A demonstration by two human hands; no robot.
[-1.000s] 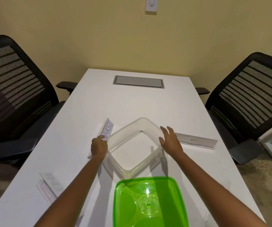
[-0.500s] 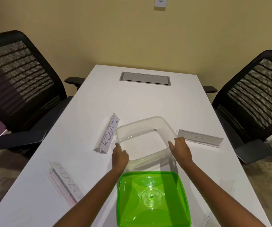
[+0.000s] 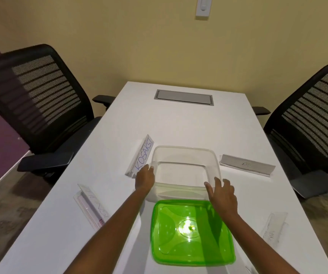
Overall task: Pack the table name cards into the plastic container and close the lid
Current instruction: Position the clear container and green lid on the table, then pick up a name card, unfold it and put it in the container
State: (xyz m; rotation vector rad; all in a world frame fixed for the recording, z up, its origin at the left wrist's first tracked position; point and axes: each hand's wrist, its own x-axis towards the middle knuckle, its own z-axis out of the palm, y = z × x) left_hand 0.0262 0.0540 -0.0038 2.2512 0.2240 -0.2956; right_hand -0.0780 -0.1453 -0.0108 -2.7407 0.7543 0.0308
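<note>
A clear, empty plastic container [image 3: 184, 150] sits square on the white table [image 3: 179, 123]. Its green lid [image 3: 190, 232] lies flat just in front of it. My left hand [image 3: 145, 177] presses on the container's left wall, fingers curled at the rim. My right hand [image 3: 221, 192] is at the near right corner with fingers spread, holding nothing. Several name cards lie around: the "KOSAKSI" card [image 3: 142, 157] left of the container, a card [image 3: 246, 165] to its right, one [image 3: 92, 204] at near left, and one [image 3: 273, 226] at near right.
Black mesh office chairs stand at the left [image 3: 40, 99] and right [image 3: 313, 123] sides of the table. A grey cable hatch [image 3: 183, 97] is set into the far end. A yellow wall is behind it.
The container has been turned from a diamond angle to square with the table. My left hand moved from the KOSAKSI card to the container's left wall. My right hand slid to the near right corner and opened.
</note>
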